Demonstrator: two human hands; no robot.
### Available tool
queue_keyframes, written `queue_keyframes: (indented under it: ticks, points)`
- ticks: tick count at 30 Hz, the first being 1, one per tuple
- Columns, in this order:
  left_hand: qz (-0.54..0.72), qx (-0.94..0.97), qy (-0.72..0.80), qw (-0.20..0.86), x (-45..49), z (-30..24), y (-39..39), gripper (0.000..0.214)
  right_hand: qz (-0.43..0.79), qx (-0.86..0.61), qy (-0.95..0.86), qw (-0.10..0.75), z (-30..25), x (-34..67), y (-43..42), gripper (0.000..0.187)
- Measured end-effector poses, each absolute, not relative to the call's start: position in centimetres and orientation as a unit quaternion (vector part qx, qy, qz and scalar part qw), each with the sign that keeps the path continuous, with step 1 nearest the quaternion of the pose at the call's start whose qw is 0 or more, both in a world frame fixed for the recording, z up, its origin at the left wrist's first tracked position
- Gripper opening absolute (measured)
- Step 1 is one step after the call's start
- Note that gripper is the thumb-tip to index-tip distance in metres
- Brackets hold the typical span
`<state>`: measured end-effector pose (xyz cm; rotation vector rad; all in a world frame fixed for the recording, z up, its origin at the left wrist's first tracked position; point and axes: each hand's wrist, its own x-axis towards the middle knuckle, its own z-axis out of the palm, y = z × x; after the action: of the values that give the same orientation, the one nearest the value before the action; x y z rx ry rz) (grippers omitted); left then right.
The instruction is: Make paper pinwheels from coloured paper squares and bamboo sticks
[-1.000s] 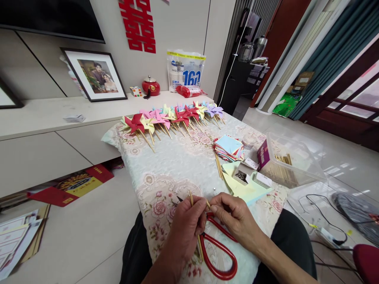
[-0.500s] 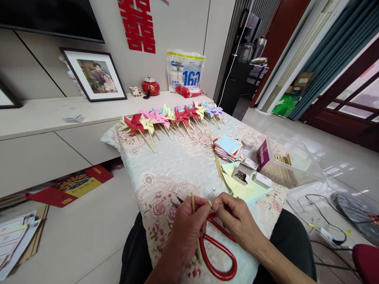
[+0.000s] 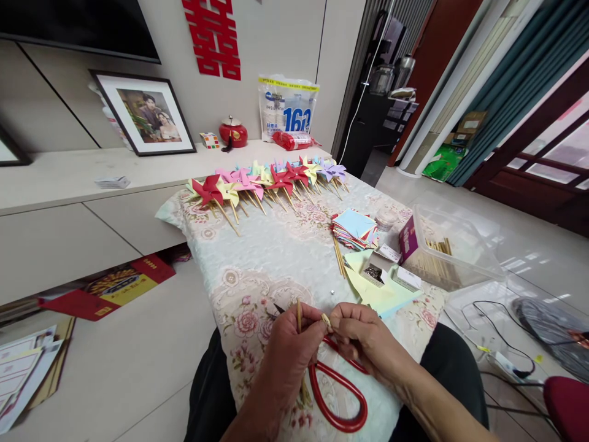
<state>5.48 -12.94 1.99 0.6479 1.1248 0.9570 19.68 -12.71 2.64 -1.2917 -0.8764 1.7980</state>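
R hand [image 3: 362, 336] turned vs prev, pale pc [image 3: 326, 320] part-hidden

Hands [image 3: 294, 347] close together over red-handled scissors [image 3: 343, 425]; stick [image 3: 299, 315] in left; small pale piece [image 3: 326, 320] between, perhaps wood

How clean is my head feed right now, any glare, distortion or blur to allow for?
Head view: white glare on the tiled floor at right; head view: wide-angle stretch seems to lean the curtain; head view: scissors handles look crisp, but the tiny pale piece between left hand and right hand shows too little detail to identify.
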Motion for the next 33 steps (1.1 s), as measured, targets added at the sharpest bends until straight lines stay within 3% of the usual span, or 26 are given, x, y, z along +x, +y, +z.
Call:
queue_keyframes:
  ticks: [6,11,23,33]
  points:
    - [0.428,0.291,0.48,0.708,5.1,2.0,-13.0,0.025,0.766,-0.461,-0.26,0.365,2.5,19.8,-12.6,0.016]
    - [0.424,0.303,0.482,0.704,4.8,1.9,-12.9,0.024,0.754,-0.463,-0.292,0.362,2.5,19.8,-12.6,0.017]
    - [0.403,0.335,0.537,0.661,4.9,2.2,-12.7,0.017,0.393,-0.53,-0.702,0.267,3.4,20.8,-13.3,0.032]
    - [0.394,0.352,0.537,0.658,4.9,2.4,-12.6,0.019,0.342,-0.534,-0.739,0.227,3.1,21.0,-13.1,0.031]
